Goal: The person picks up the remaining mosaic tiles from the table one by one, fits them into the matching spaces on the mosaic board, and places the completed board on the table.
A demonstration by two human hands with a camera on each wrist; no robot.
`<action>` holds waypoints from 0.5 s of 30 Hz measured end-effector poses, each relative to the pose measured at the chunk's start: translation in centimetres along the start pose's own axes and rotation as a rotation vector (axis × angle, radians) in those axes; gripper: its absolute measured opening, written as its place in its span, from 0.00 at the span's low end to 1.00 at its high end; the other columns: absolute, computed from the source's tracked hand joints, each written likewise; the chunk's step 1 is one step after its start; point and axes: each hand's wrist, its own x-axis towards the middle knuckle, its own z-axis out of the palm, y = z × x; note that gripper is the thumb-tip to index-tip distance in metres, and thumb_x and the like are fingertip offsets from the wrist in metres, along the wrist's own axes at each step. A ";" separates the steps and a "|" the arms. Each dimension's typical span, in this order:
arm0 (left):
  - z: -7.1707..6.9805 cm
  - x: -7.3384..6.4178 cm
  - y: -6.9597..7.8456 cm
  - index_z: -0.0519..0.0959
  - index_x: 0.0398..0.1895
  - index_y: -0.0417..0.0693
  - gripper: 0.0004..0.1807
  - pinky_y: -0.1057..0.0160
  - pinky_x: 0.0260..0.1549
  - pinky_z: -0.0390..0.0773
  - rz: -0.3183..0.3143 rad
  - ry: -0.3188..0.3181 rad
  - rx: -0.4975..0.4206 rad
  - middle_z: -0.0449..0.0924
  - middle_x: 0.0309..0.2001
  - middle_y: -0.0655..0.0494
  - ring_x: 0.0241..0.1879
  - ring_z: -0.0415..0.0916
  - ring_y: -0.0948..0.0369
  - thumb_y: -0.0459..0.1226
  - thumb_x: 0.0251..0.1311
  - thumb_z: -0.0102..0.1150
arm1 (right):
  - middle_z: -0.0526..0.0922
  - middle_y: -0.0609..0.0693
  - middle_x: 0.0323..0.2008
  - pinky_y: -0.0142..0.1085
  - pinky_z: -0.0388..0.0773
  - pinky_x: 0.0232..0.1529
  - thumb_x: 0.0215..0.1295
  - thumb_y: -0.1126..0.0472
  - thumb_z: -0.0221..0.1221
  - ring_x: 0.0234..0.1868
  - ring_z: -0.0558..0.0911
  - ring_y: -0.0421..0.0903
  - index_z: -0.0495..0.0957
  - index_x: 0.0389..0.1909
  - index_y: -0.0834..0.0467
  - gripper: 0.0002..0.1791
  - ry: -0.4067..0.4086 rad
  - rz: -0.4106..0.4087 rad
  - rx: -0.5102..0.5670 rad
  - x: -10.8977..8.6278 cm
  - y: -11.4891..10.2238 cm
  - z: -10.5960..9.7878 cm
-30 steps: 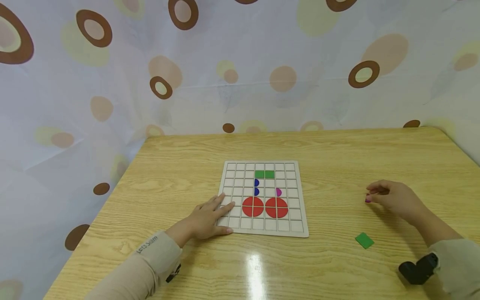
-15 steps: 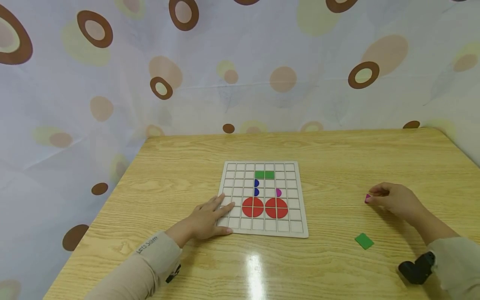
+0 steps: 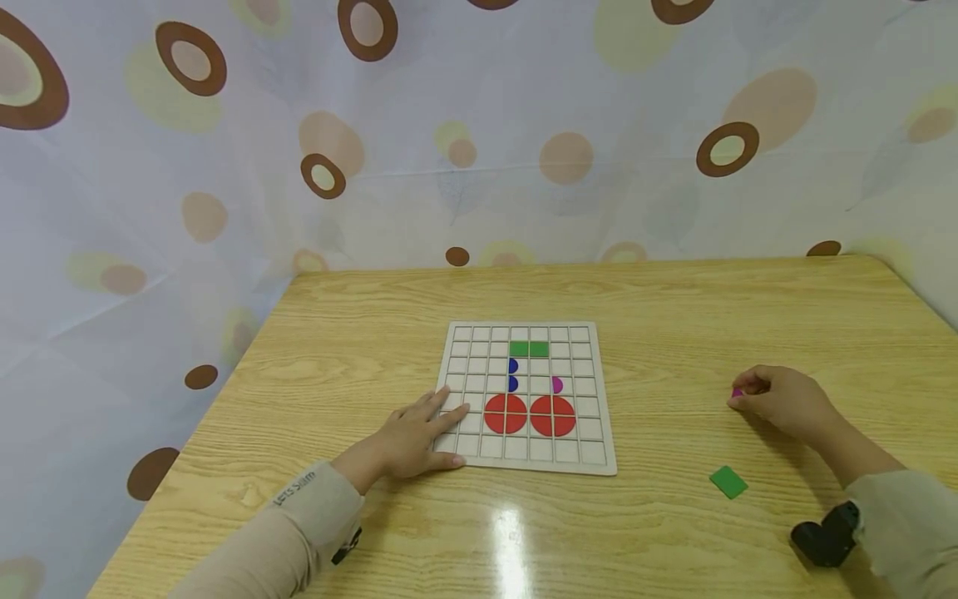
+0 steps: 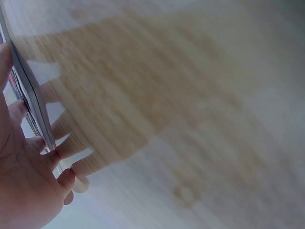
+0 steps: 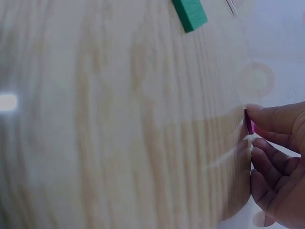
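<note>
My left hand [image 3: 412, 434] rests with spread fingers on the left edge of a white grid board [image 3: 595, 453]. On the board are two green squares [image 3: 528, 349], two blue half-discs [image 3: 512, 383], one magenta half-disc [image 3: 557, 385] and red quarter pieces forming two circles [image 3: 553, 416]. Right of the board, my right hand [image 3: 786, 403] pinches a small magenta piece [image 3: 737, 393] between thumb and fingers, low over the table. The fingers partly cover that piece; the right wrist view shows its edge [image 5: 249, 122].
A loose green tile [image 3: 728, 482] lies on the wooden table [image 3: 644, 532], nearer the front than my right hand. A patterned cloth [image 3: 509, 200] hangs behind the table and along its left side. A black device [image 3: 823, 537] sits at my right cuff.
The magenta piece has turned a little in my right fingers and shows less from above. My right hand has shifted only slightly; the left hand and board stay put.
</note>
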 end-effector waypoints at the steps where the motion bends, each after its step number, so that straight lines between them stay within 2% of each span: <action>1: 0.0 0.0 0.0 0.49 0.66 0.61 0.38 0.49 0.56 0.45 -0.001 -0.001 0.000 0.36 0.67 0.50 0.64 0.35 0.52 0.60 0.52 0.44 | 0.74 0.57 0.32 0.43 0.68 0.33 0.54 0.51 0.57 0.34 0.72 0.53 0.71 0.39 0.72 0.25 0.000 0.001 0.002 0.0 0.0 0.0; 15: -0.1 -0.1 0.1 0.50 0.66 0.62 0.38 0.49 0.56 0.45 -0.003 -0.002 -0.008 0.36 0.67 0.50 0.64 0.35 0.52 0.60 0.52 0.44 | 0.74 0.54 0.29 0.41 0.67 0.32 0.53 0.56 0.59 0.32 0.72 0.49 0.69 0.36 0.70 0.20 0.032 0.004 0.003 -0.3 -0.3 -0.1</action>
